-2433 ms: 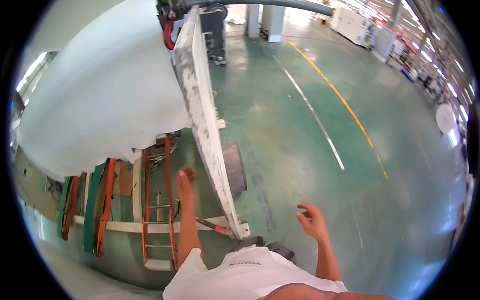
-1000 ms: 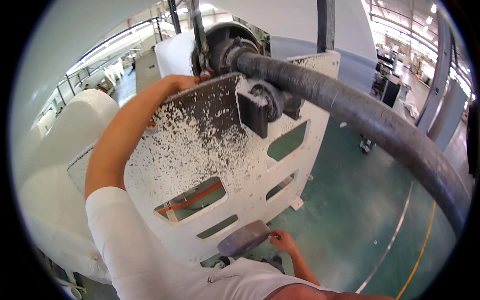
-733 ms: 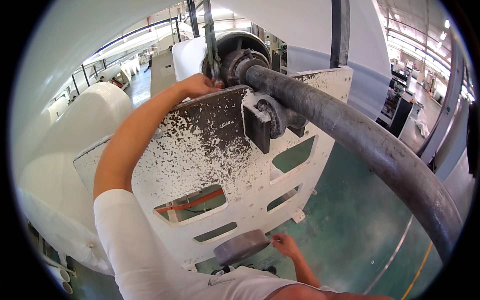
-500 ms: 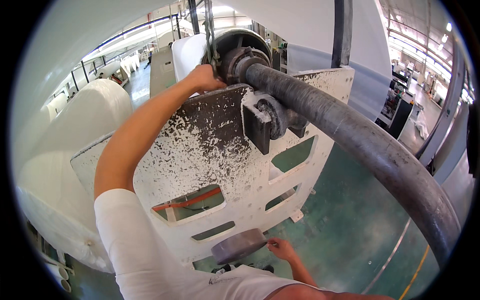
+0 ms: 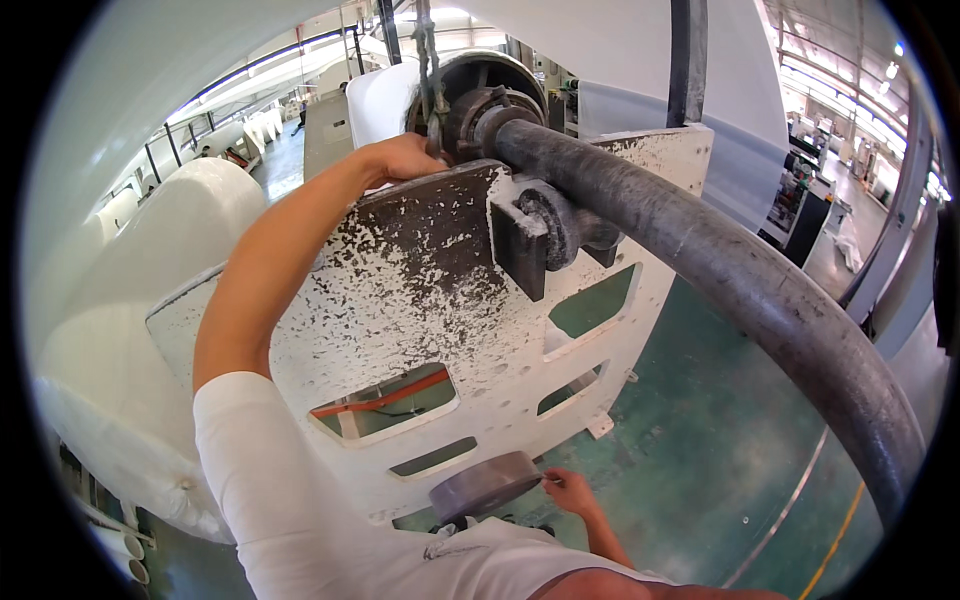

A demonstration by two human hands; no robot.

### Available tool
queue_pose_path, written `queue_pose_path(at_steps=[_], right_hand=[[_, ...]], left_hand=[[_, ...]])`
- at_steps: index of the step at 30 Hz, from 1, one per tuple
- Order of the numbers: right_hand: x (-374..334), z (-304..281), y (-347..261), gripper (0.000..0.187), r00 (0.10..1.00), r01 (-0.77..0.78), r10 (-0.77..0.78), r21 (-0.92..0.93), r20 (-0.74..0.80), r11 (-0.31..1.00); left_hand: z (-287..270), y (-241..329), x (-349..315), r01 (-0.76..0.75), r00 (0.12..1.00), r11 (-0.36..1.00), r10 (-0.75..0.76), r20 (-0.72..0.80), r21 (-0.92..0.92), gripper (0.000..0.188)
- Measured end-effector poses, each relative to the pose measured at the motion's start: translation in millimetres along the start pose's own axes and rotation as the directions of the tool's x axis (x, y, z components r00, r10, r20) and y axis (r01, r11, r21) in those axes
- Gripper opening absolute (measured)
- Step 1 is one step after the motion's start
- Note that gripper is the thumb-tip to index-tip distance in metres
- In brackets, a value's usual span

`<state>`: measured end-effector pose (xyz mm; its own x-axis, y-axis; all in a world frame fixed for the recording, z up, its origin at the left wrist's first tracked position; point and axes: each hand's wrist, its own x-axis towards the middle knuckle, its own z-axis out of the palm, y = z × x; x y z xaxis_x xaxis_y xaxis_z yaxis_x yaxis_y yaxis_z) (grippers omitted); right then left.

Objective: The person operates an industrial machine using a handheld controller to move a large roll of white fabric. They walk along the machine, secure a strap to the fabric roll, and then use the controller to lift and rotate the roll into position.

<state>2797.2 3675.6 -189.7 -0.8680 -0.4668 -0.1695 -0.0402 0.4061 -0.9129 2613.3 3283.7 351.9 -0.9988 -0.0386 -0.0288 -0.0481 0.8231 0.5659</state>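
Head view feeds me one large white-painted metal plate (image 5: 480, 345) with four cut-outs (image 5: 432, 457), one thick dark-grey steel shaft (image 5: 700, 240), one worn grey-green hanging sling (image 5: 424, 50) and one smooth grey cylindrical drum (image 5: 487, 485). The plate stands just below my left hand (image 5: 405, 158), its paint flaked to dark metal nearest that grip; the shaft runs off to the grip's right, the sling hanging just beside the fingers. My left arm (image 5: 250, 290) is raised and bent, fingers curled behind the plate's top edge; what they hold I cannot tell. My right hand (image 5: 569, 490) is low, fingertips nearly together at the drum's rim; whether they pinch it I cannot tell.
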Motion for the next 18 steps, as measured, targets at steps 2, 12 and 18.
queue_pose_path(at_steps=[2, 12, 18], right_hand=[[1, -2, 6, 0.036, 1.000, 0.011, -0.012, -0.023, -0.014, 1.000], [11, -17, 5, 0.036, 1.000, -0.003, 0.003, -0.033, -0.004, 0.999], [26, -28, -4, 0.036, 0.999, 0.032, -0.033, -0.025, -0.035, 0.999]], left_hand=[[2, 7, -8, -0.040, 0.987, 0.992, 0.058, -0.147, 0.123, 0.076], [-26, 75, -35, -0.219, 0.799, 0.951, 0.302, -0.519, 0.217, 0.074], [-30, 140, 12, -0.063, 0.790, 0.845, 0.367, -0.490, 0.531, 0.074]])
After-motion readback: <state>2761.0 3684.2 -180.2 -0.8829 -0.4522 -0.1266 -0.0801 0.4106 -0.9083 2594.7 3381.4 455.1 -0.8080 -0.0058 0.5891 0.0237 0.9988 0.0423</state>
